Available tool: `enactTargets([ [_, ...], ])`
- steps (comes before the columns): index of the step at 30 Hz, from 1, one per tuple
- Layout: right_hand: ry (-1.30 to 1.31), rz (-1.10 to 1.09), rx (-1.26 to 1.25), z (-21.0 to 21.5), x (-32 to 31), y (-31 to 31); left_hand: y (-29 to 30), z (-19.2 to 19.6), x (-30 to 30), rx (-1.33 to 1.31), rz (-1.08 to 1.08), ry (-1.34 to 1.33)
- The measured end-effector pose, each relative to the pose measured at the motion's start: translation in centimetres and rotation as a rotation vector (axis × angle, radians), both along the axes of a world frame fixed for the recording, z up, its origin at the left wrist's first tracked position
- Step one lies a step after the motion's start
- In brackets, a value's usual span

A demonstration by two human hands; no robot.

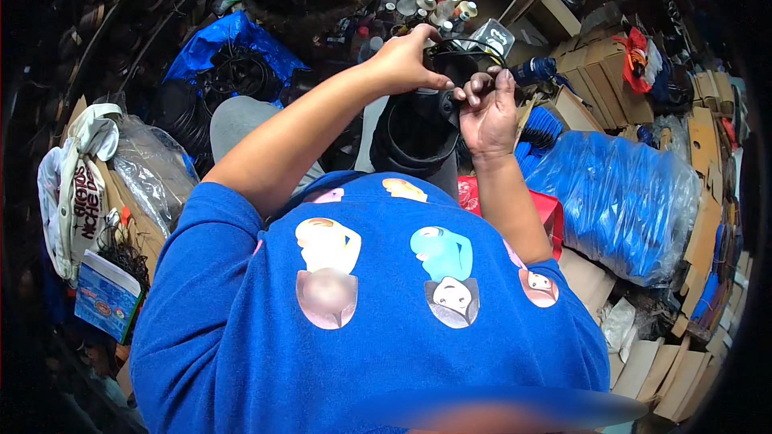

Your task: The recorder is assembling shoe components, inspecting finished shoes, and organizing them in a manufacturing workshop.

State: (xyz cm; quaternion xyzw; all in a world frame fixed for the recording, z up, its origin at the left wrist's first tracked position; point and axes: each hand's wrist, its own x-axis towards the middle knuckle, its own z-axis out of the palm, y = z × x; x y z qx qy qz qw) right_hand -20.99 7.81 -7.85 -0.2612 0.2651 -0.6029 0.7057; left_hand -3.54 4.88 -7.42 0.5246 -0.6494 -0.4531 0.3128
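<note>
My left hand (410,60) reaches over my lap, its thumb and fingers bent round the edge of a dark black part whose kind I cannot make out. Close beside it, my right hand (490,116) is turned palm up with its fingers curled and fingertips together; what they pinch is too small to name. A thin black cord (476,42) loops above both hands. Below them, a round black hollow thing (414,141) with a thick rim rests between my legs, partly covered by the left hand and by my blue shirt.
Several plastic bottles (426,2) stand beyond my hands. At right lies a clear bag of blue rolls (623,201), with cardboard (599,72) behind it. A blue tarp (233,36) and a white cloth bag (84,185) are at left. A red bag (555,213) sits by my right forearm.
</note>
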Motion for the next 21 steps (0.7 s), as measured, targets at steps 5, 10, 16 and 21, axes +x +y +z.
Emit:
enactTargets([
  [5, 0.005, 0.01, -0.011, -0.2, 0.2, 0.1, -0.5, -1.5, -1.5, -0.18, 0.164, -0.12],
  [10, -0.058, -0.031, 0.061, -0.9, -1.0, -0.1, -0.2, -1.2, -0.3, 0.395, 0.194, 1.109],
  [16, 0.178, 0.026, 0.081, 0.4, -0.1, 0.0, -1.7, 0.5, 2.6, 0.267, 0.11, 1.149],
  [21, 0.294, 0.061, 0.091, 0.3, 0.2, -0.3, -4.8, 6.6, 4.9, -0.171, 0.11, 1.174],
])
